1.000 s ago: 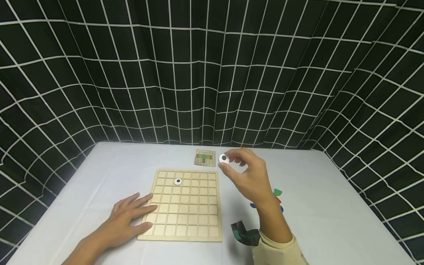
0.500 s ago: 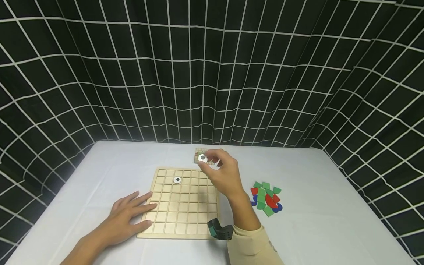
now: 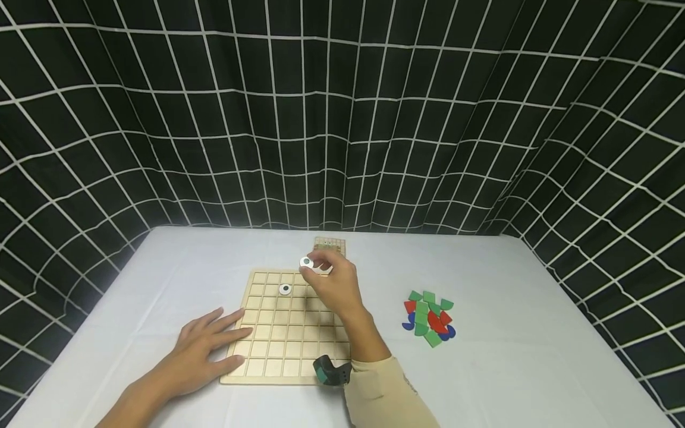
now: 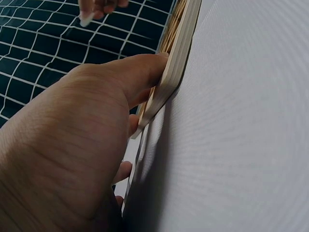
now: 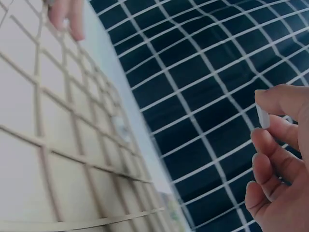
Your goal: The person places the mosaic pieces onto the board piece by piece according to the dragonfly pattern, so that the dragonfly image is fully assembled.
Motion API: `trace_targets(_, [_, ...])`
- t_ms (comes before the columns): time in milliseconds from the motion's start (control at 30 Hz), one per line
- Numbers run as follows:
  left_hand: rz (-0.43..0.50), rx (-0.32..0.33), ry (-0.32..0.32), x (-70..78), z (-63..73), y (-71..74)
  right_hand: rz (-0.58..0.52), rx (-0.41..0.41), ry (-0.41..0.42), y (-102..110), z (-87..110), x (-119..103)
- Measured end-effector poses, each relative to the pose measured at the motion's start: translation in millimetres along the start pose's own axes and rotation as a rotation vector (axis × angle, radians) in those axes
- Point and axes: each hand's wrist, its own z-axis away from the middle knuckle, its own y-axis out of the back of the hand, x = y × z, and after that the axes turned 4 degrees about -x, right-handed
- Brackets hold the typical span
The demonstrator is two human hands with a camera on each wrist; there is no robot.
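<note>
My right hand [image 3: 336, 285] pinches a round white eye piece [image 3: 306, 263] with a dark centre between thumb and index finger, held above the far part of a wooden grid board [image 3: 289, 351]. In the right wrist view that eye piece [image 5: 262, 117] shows edge-on. A second eye piece [image 3: 285, 289] sits on a cell in the board's far left part. Flat and spread, my left hand [image 3: 200, 353] rests at the board's left edge. The left wrist view has the left thumb [image 4: 145, 72] on the frame's rim.
A small picture card [image 3: 330, 242] lies behind the board, partly covered by the right hand. To the right, a loose cluster of green, red and blue pieces [image 3: 428, 318] lies on the white tablecloth [image 3: 524, 333]. A black curtain with white grid lines [image 3: 342, 119] hangs behind.
My right hand has moved left with the eye piece, from right of the card to over the board, uncovering the coloured pieces. The left hand has stayed in place.
</note>
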Motion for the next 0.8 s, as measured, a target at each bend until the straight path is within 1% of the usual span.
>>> trace_targets(133, [-0.002, -0.003, 0.003, 0.3, 0.4, 0.6, 0.001, -0.044, -0.079, -10.3, 0.7, 8.1])
trace_targets(400, [-0.003, -0.013, 0.016, -0.3, 0.0, -0.2, 0.034, -0.124, -0.203, -26.0, 2.5, 23.9])
trace_targets(600, [-0.006, -0.011, 0.013, -0.8, -1.0, 0.4, 0.059, -0.164, -0.249, -31.7, 3.2, 32.1])
trace_targets(800, [-0.001, -0.009, 0.006, -0.3, -1.5, 0.6, 0.106, -0.213, -0.298, -35.6, 4.8, 38.6])
